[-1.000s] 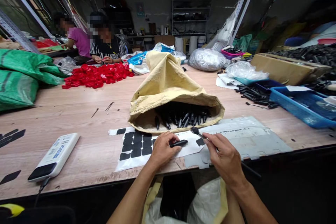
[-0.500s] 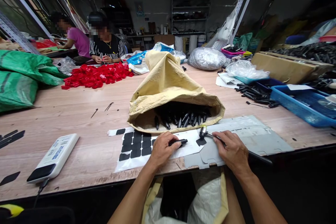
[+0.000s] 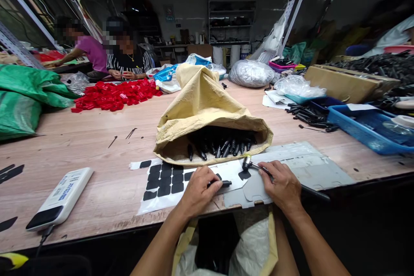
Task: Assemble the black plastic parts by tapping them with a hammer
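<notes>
Black tube [image 3: 225,183]: lying lower than half a second ago, nearer the close edge of the table [image 3: 77,146], and now baring a dark patch [image 3: 218,176] just behind it on the white sheet [image 3: 233,169]. Keeping the hammer [image 3: 247,164] much as half a second ago, with its head beside the loose black square [image 3: 244,175] at the sheet's right end; a second ago, holding that head farther left, closer to the tube.

Gripping the tube in the left hand [image 3: 199,185], between closed thumb and curled fingers. Hiding the rear part inside the hand, while poking the front end out to the right past the thumb. Resting on the sheet or hanging just above it: impossible to tell. Staying left of the hammer head and apart from it. Clasping the hammer's shaft in the wrapped fingers of the right hand [image 3: 284,184], and running its black handle out behind that hand, past the table's edge.

Looking slim, round and black, lying nearly level, and narrowing toward the exposed tip. Catching a faint shine along the upper side. Resembling the black pieces [image 3: 226,147] lying heaped in the mouth of the yellow sack [image 3: 207,103], just beyond the sheet.
</notes>
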`<state>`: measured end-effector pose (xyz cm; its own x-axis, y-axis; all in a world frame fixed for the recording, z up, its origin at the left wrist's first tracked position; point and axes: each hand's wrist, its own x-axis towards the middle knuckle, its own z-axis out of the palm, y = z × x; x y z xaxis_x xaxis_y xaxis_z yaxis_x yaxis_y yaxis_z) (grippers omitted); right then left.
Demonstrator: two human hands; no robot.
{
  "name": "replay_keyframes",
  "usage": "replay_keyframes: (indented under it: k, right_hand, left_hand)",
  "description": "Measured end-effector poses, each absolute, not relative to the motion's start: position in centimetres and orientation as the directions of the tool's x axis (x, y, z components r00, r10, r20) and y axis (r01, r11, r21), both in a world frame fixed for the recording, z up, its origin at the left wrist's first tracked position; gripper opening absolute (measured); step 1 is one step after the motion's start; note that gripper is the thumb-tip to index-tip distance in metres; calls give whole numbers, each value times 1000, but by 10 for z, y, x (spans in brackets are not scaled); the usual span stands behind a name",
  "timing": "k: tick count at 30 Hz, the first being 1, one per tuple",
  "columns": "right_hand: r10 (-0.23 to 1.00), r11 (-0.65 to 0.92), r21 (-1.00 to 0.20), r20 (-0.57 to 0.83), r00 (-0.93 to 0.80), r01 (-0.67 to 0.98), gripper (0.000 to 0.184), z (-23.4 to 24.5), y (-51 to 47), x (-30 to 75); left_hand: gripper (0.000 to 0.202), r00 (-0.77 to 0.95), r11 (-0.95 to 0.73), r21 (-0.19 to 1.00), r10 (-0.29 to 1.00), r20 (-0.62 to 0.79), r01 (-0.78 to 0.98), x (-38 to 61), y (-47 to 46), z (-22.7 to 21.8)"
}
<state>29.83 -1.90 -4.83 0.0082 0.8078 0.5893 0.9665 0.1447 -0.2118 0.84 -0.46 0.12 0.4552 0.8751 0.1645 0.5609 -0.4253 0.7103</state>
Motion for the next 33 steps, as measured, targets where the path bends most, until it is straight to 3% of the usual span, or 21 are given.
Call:
replay_keyframes:
  k: [8, 13, 16, 19, 23, 26, 33]
  right_hand:
    - [806, 131, -209, 592, 19, 969, 17, -49, -19, 297]
    - [794, 138, -206, 608, 16, 969, 17, -49, -19, 297]
    - [797, 142, -210, 604, 14, 967, 17, -49, -19, 297]
    - [802, 139, -219, 597, 20, 966, 17, -48, -19, 297]
    - [805, 136, -225, 593, 25, 965, 17, -48, -19, 296]
    - [805, 134, -231, 592, 30, 964, 17, -48, -18, 296]
    - [803, 132, -241, 595, 39, 962, 18, -47, -17, 294]
  left_hand:
    - [8, 660, -535, 616, 750, 32, 578, 10, -75, 2]
    - [33, 664, -545, 593, 747, 23, 592, 12, -80, -2]
    - [36, 515, -466, 663, 846, 138, 586, 9, -56, 6]
    - [32, 166, -303, 664, 950, 263, 684, -2, -11, 15]
    - [37, -168, 57, 466, 965, 200, 883, -19, 52, 23]
    - [32, -247, 206, 342, 966, 81, 917, -22, 79, 21]
    - [25, -222, 174, 361, 970, 96, 916, -21, 73, 14]
